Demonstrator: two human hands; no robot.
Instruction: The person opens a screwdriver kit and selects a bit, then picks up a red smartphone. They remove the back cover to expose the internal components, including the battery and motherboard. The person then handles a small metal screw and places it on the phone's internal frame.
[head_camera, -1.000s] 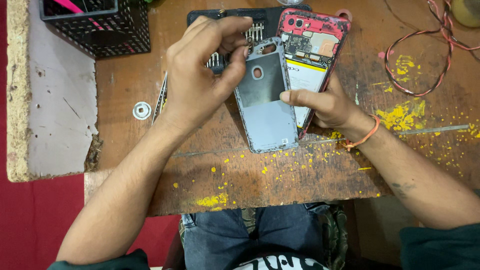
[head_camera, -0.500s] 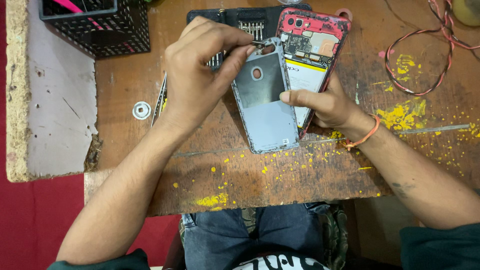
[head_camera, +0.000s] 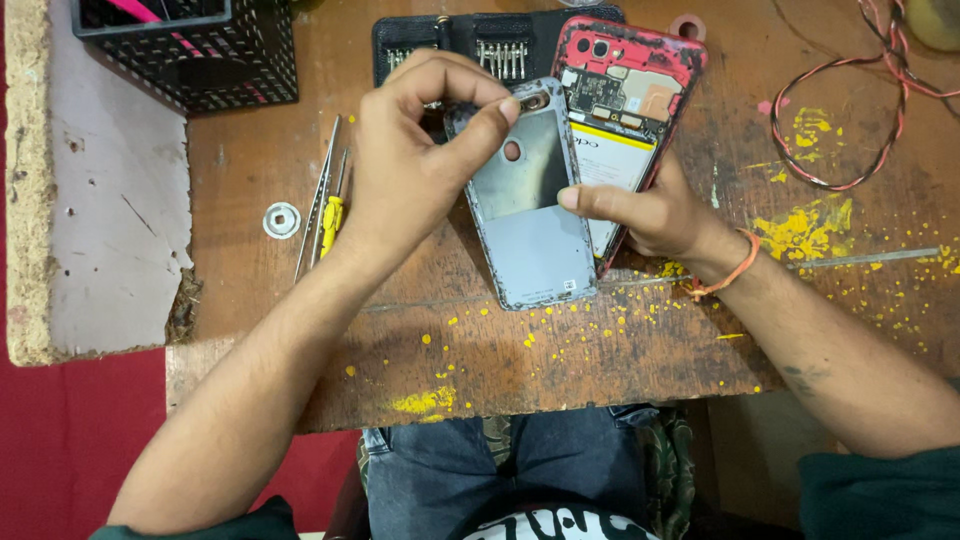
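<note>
1. Worn wood makes up the tabletop (head_camera: 260, 290), spattered with yellow paint, seen from the head camera looking straight down; a pale board lies at its 9 o'clock edge over a red floor.
2. At centre lies a grey back cover (head_camera: 530, 215), inner side up, its camera end pointing to 12 o'clock.
3. Left hand (head_camera: 415, 165) comes in from 7 o'clock; its fingers (head_camera: 480, 125) are pressed together on the cover's top left edge, thumb across the inner face near the round hole.
4. Right hand (head_camera: 650, 215) comes in from 4 o'clock; its fingers (head_camera: 590, 198) are closed on the cover's right edge, pinching it, with the palm resting over the lower end of the phone.
5. An opened phone (head_camera: 625, 110) in a red frame lies just beside the cover at its 2 o'clock, circuit board and battery exposed.
6. A black bit case (head_camera: 470, 40) sits at 12 o'clock, partly hidden by the left hand.
7. Tweezers (head_camera: 318, 195) and a small yellow screwdriver (head_camera: 333, 212) lie at 9 o'clock of the left hand, with a white washer (head_camera: 282, 220) just beyond.
8. A black crate (head_camera: 190, 50) stands at 11 o'clock; a red and black wire (head_camera: 840, 120) loops at 2 o'clock.
</note>
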